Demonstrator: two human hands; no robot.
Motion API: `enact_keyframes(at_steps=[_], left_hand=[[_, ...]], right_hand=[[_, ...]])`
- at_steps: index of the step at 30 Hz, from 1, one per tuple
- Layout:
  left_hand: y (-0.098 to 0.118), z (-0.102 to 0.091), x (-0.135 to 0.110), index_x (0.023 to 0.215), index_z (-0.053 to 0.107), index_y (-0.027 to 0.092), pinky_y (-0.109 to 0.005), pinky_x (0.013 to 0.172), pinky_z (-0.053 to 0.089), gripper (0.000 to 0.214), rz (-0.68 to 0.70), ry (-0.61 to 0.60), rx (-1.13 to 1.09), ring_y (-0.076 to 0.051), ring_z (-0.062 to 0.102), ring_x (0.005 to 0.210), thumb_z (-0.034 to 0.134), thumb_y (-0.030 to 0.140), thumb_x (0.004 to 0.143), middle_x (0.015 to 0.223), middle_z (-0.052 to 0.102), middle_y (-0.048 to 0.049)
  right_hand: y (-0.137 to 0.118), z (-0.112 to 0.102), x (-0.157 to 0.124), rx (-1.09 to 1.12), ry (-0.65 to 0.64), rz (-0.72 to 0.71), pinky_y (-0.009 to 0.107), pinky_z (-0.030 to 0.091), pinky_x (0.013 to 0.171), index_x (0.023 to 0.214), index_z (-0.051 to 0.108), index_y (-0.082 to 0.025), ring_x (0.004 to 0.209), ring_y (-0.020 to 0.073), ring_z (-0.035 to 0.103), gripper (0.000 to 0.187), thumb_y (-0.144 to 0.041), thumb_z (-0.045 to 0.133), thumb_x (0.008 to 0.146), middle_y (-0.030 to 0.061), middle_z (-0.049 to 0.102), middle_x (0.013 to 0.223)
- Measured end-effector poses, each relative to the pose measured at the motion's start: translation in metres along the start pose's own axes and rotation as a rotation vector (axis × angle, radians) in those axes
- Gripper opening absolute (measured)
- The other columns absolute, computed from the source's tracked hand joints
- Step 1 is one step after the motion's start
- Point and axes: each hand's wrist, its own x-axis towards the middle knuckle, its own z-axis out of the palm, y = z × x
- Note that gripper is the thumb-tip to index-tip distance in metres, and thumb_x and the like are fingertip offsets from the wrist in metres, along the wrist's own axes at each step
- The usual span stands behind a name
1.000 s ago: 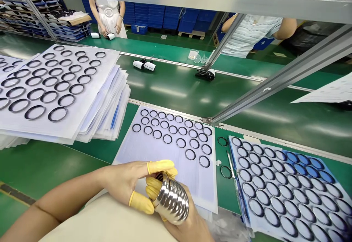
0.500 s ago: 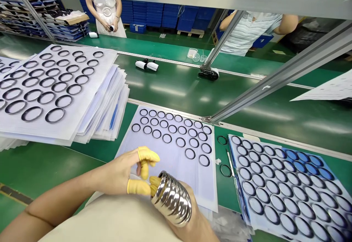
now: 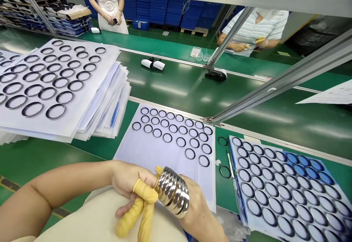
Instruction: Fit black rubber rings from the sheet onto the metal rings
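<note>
Rings of polished metal (image 3: 173, 192), stacked side by side, sat clenched in my right hand (image 3: 199, 207). My left hand (image 3: 132, 179) touched their near end, its grip unclear, with yellow finger cots (image 3: 144, 198) dangling below. The stack looked stiff and slippery, best held around its outer curve. Sheet of black rings (image 3: 170, 132) lay just beyond the grip; a loose black ring (image 3: 225, 171) lay to the right.

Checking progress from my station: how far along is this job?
Done, it seems: the stacked sheets carry full rows of black rings. In hand: the right hand holds a stack of metal rings, with the left hand beside it. Still out: two loose rings lie on the green surface. How much remains can't be told.
</note>
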Motion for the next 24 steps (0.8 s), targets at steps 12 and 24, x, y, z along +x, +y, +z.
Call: enact_keyframes(at_steps=[12, 24], left_hand=[[-0.006, -0.005, 0.016, 0.066, 0.069, 0.005, -0.029, 0.028, 0.049, 0.038, 0.045, -0.076, -0.166, -0.026, 0.06, 0.034, 0.076, 0.043, 0.067, 0.049, 0.066, -0.0145], [0.009, 0.005, 0.019, 0.089, 0.066, -0.002, -0.022, 0.027, 0.045, 0.041, 0.321, -0.008, -0.295, -0.02, 0.059, 0.032, 0.062, 0.038, 0.08, 0.063, 0.071, -0.0182]], right_hand=[[-0.002, -0.015, -0.001, -0.108, -0.115, 0.052, 0.029, 0.052, 0.061, 0.08, 0.057, -0.021, 0.068, 0.0176, 0.061, 0.024, -0.007, 0.039, 0.086, 0.0053, 0.065, 0.075], [-0.001, -0.011, -0.029, -0.239, -0.084, 0.203, 0.033, 0.058, 0.082, 0.127, 0.051, -0.017, 0.101, 0.0227, 0.066, 0.038, -0.014, 0.053, 0.089, 0.0122, 0.067, 0.114]])
